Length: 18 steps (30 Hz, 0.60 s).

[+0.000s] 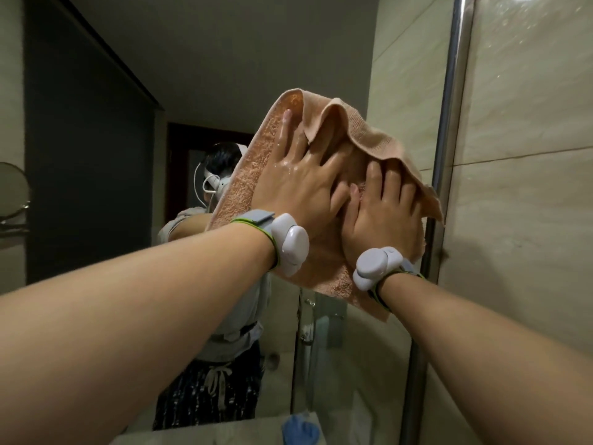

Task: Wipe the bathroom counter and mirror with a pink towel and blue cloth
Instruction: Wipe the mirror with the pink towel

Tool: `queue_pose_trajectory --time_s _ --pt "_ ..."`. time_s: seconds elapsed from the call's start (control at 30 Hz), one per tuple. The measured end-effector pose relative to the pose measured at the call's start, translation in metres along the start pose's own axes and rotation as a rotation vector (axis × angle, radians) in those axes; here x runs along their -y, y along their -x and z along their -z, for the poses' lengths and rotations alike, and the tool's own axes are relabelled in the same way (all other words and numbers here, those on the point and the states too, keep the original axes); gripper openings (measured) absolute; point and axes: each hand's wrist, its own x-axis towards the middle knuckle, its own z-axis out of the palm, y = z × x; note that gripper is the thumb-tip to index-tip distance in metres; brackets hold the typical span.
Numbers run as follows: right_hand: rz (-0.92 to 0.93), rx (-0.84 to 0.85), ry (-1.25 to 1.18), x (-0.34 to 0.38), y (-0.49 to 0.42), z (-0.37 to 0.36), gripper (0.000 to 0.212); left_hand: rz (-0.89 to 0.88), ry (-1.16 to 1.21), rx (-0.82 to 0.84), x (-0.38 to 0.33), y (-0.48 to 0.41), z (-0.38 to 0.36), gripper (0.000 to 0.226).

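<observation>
A pink towel point(244, 184) is spread against the mirror point(96, 155), near its right edge at about head height. My left hand point(298, 184) presses flat on the towel with its fingers spread and wet. My right hand point(382, 213) presses on the towel just to the right, its fingertips tucked under a folded-over flap of the cloth. Both wrists wear white bands. A blue cloth point(300, 430) lies low in view on the counter point(224, 435), at the foot of the mirror.
A metal frame strip point(449, 130) runs down the mirror's right edge, with beige wall tiles point(529, 155) beyond it. A small round mirror on a bracket point(12, 194) sticks out at the far left. The mirror reflects a person and a glass shower door.
</observation>
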Motion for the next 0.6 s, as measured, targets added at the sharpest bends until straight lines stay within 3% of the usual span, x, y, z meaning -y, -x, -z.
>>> queue_pose_trajectory --time_s 0.3,0.6 --pt "-0.028 0.054 -0.196 0.032 0.039 0.006 0.053 0.033 -0.027 0.084 0.011 0.069 0.005 0.052" --pt "0.066 0.023 -0.235 0.094 -0.012 0.018 0.055 0.086 -0.101 -0.089 0.088 0.046 0.019 0.053"
